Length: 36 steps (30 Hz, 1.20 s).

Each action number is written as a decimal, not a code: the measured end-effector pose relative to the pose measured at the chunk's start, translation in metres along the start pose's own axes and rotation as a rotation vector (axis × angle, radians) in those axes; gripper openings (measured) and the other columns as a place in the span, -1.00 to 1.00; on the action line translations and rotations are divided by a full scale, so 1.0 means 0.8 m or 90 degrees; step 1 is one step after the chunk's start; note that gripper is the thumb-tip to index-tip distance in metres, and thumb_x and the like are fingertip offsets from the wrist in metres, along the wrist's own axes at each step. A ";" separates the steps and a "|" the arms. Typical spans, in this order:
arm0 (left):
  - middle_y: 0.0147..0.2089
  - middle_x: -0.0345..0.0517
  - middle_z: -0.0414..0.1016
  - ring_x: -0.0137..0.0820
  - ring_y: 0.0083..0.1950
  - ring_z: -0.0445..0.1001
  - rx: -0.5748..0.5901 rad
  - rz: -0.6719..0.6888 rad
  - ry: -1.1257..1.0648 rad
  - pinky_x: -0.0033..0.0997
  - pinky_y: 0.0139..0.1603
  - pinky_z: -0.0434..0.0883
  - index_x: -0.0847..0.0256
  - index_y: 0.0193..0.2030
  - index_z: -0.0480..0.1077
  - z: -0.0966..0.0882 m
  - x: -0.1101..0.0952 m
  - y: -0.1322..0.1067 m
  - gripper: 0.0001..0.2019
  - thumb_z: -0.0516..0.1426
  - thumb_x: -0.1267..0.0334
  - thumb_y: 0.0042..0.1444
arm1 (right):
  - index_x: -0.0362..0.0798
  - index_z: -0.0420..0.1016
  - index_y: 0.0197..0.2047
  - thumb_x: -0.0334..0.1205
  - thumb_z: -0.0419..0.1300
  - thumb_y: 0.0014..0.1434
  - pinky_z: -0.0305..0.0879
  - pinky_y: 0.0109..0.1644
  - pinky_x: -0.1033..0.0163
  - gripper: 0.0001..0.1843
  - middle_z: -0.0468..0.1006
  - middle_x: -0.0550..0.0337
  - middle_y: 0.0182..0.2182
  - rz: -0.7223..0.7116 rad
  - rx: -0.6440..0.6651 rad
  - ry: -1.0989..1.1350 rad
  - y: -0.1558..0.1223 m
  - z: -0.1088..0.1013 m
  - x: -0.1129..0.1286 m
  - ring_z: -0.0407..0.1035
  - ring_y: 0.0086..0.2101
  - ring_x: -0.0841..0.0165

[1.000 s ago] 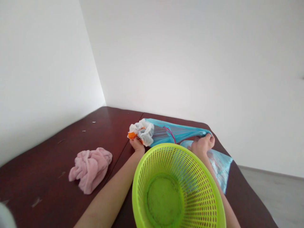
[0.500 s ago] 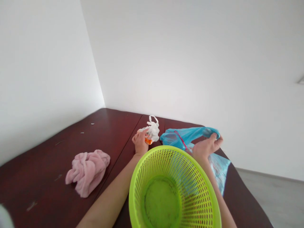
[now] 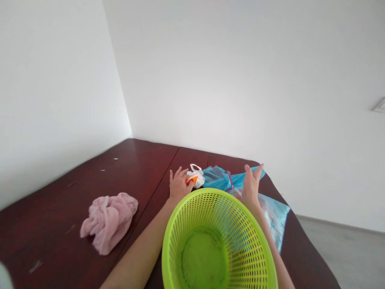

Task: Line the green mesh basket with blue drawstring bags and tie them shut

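Note:
My left hand (image 3: 179,184) has its fingers spread at the left side of a small white plastic bag (image 3: 198,176) with orange on it. It touches or nearly touches that bag. My right hand (image 3: 251,184) is open, thumb and fingers apart, over a blue plastic bag (image 3: 217,178) with a pink-red tie (image 3: 230,180) around it. Part of the blue bag lies behind the right fingers. A pale clear-blue plastic bag (image 3: 278,214) spreads beneath my right forearm. Between my arms stands a lime-green plastic basket (image 3: 204,257), its inside bare.
A crumpled pink cloth (image 3: 110,220) lies on the dark red table (image 3: 144,160) to the left. Small light scraps dot the tabletop. White walls (image 3: 210,80) rise behind and at the left; grey floor shows at the right.
My right hand has let go of the blue bag's end, which has dropped to the table. My left hand's fingers have spread, and the white bag sits lower.

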<state>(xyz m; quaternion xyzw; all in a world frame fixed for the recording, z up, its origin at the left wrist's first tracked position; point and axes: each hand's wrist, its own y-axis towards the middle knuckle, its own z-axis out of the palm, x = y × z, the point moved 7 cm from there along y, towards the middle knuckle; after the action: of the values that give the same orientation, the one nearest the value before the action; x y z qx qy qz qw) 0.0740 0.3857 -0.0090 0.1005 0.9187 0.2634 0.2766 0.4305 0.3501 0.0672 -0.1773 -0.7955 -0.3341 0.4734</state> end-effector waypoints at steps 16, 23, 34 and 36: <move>0.68 -0.13 0.47 0.05 0.77 0.23 0.008 -0.035 0.090 0.53 0.84 -0.43 -0.12 0.31 0.68 -0.007 -0.001 0.007 -0.46 0.15 0.52 0.38 | -0.11 0.61 0.44 0.23 0.41 0.39 0.54 0.44 -0.26 -0.24 0.70 -0.27 0.32 -0.136 -0.033 0.273 0.000 -0.006 0.045 0.67 0.22 -0.01; 0.82 0.35 0.12 0.29 0.82 0.10 0.140 -0.106 0.225 0.72 0.76 -0.23 0.08 0.63 0.47 -0.033 0.013 0.037 -0.27 0.25 0.48 0.32 | 0.00 0.78 0.19 0.02 0.74 0.06 0.60 0.03 0.15 -0.32 0.72 0.18 -0.16 -0.070 0.022 0.504 -0.003 -0.043 0.087 0.59 -0.16 0.32; 0.77 0.11 0.29 0.04 0.73 0.34 0.186 0.110 -0.147 0.28 0.78 0.19 -0.03 0.59 0.48 -0.109 -0.043 0.063 -0.40 0.23 0.30 0.44 | 0.13 0.74 -0.08 0.09 0.64 0.21 0.59 -0.01 0.10 -0.66 0.76 0.14 0.01 0.014 0.287 0.558 -0.031 -0.041 0.119 0.62 -0.09 0.23; 0.46 0.05 0.66 -0.10 0.42 0.67 0.176 0.121 -0.329 -0.01 0.52 0.55 0.00 0.40 0.61 -0.103 -0.063 0.062 -0.63 0.15 0.18 0.58 | 0.17 0.67 -0.04 0.14 0.57 0.31 0.62 0.04 -0.01 -0.67 0.76 0.14 0.05 -0.013 0.342 0.544 -0.042 -0.045 0.133 0.65 -0.05 0.17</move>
<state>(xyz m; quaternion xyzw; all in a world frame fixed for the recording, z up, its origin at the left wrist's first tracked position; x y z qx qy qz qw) 0.0711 0.3755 0.0992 0.2865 0.8317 0.1261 0.4585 0.3813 0.2970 0.1595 0.1110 -0.5902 -0.1651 0.7823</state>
